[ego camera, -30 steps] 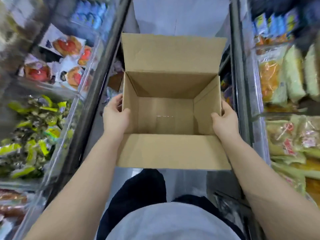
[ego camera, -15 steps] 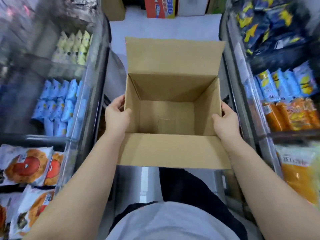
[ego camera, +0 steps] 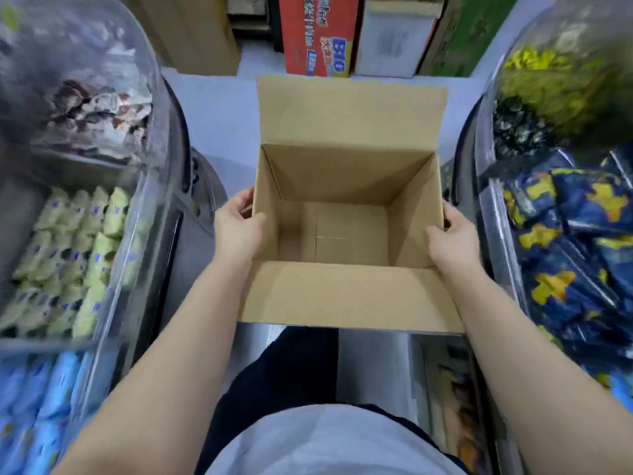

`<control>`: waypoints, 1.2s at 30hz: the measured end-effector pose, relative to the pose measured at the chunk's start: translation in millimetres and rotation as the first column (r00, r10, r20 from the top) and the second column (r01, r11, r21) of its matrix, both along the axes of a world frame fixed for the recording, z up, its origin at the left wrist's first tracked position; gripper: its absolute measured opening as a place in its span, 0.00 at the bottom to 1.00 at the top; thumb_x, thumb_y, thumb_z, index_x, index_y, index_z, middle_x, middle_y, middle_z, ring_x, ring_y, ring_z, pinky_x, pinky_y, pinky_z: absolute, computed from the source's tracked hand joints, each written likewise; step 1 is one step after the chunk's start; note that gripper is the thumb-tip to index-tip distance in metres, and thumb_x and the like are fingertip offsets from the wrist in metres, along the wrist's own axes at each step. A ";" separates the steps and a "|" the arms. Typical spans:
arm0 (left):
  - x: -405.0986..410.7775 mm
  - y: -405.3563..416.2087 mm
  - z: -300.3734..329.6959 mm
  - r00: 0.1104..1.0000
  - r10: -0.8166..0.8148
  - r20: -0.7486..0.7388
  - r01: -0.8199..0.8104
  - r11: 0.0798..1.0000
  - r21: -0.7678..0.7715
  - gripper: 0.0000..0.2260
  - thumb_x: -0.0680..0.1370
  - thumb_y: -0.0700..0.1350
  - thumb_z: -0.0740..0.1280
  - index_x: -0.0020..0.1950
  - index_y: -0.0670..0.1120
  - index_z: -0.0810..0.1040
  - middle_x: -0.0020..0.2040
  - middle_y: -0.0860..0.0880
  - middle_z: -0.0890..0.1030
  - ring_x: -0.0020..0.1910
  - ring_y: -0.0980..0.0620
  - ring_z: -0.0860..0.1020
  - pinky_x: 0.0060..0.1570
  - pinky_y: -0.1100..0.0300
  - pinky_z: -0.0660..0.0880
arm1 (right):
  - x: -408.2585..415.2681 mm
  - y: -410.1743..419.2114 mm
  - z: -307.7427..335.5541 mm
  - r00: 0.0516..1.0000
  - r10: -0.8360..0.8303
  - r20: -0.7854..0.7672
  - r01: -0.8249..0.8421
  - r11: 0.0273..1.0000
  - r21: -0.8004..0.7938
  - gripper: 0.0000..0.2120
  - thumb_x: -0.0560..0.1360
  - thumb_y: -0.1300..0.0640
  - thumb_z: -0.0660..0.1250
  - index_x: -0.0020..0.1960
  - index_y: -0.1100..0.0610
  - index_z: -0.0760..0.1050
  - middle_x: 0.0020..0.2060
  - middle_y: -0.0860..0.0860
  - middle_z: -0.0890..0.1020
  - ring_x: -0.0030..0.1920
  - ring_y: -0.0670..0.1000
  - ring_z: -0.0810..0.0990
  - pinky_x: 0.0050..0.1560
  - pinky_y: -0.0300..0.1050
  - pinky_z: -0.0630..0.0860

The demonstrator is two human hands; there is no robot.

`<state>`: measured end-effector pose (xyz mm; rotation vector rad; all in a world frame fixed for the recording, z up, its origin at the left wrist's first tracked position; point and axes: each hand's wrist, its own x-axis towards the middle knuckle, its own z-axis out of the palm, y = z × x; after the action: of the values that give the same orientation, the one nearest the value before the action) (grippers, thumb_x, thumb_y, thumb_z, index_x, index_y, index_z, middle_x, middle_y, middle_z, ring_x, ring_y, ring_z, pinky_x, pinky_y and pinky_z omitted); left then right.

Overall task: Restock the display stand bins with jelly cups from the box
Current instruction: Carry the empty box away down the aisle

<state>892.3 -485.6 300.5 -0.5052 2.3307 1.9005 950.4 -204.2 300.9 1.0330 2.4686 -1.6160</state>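
Observation:
A brown cardboard box (ego camera: 346, 296) hangs in front of me at waist height, its flaps folded open. Its inside is bare down to the taped bottom; no jelly cups show in it. My left hand (ego camera: 236, 231) grips the box's left wall, thumb over the rim and fingers outside. On the opposite wall my right hand (ego camera: 452, 238) holds the same way. Clear display stand bins flank me on both sides, the left stand (ego camera: 137, 186) and the right stand (ego camera: 489, 200).
The left bins hold pale green packets (ego camera: 68, 248), blue packets (ego camera: 34, 406) and brown-white sweets (ego camera: 99, 108). The right bins hold dark blue and yellow packs (ego camera: 579, 241). Ahead on the pale floor stand a red carton (ego camera: 315, 32) and brown cartons (ego camera: 198, 29). The aisle between the stands is narrow.
I have walked forward along the aisle with the box: bins slid back past me and the cartons at the aisle's end came into view. Both hands kept their hold.

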 end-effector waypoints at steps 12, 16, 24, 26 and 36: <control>-349.5 84.5 19.0 0.991 -0.137 0.005 0.137 0.990 -0.039 0.24 0.68 0.31 0.59 0.61 0.47 0.77 0.57 0.46 0.81 0.56 0.48 0.79 0.55 0.50 0.76 | -310.3 72.5 23.5 0.993 -0.118 0.024 0.117 0.992 0.034 0.24 0.74 0.64 0.57 0.67 0.48 0.70 0.57 0.50 0.80 0.42 0.57 0.81 0.42 0.52 0.80; -450.4 127.8 -3.1 0.994 -0.104 -0.023 0.102 0.993 -0.050 0.24 0.68 0.31 0.61 0.54 0.56 0.77 0.48 0.60 0.80 0.44 0.66 0.79 0.39 0.71 0.74 | -411.8 114.0 0.2 0.993 -0.111 0.031 0.110 0.993 0.042 0.25 0.73 0.64 0.57 0.67 0.47 0.70 0.59 0.50 0.80 0.49 0.53 0.80 0.48 0.50 0.79; -630.0 203.1 -34.2 0.999 -0.045 0.017 0.046 0.995 -0.090 0.21 0.71 0.31 0.60 0.55 0.55 0.74 0.49 0.59 0.79 0.53 0.56 0.77 0.48 0.63 0.73 | -614.1 189.5 -26.5 0.994 -0.018 0.110 0.015 1.000 0.023 0.23 0.73 0.62 0.56 0.58 0.38 0.72 0.45 0.40 0.81 0.35 0.41 0.78 0.31 0.40 0.73; -670.4 212.2 -49.7 0.999 -0.038 0.026 0.040 0.995 -0.090 0.19 0.72 0.33 0.61 0.57 0.53 0.74 0.53 0.55 0.79 0.54 0.56 0.77 0.50 0.62 0.74 | -659.4 199.2 -38.6 0.992 0.015 0.124 -0.021 0.999 0.044 0.21 0.73 0.60 0.57 0.60 0.39 0.71 0.42 0.38 0.79 0.36 0.39 0.77 0.30 0.38 0.70; -853.2 240.7 -215.0 0.965 -0.179 0.193 0.210 0.965 -0.156 0.16 0.75 0.36 0.65 0.55 0.56 0.72 0.49 0.66 0.75 0.52 0.57 0.76 0.43 0.76 0.69 | -830.1 238.6 -210.0 0.966 0.046 0.256 -0.073 0.993 0.094 0.25 0.76 0.64 0.57 0.69 0.44 0.67 0.51 0.46 0.79 0.46 0.50 0.77 0.49 0.46 0.75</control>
<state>39.0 -244.9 85.4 -0.4220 2.3449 1.5087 120.4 34.4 90.9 1.0887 2.4060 -1.2628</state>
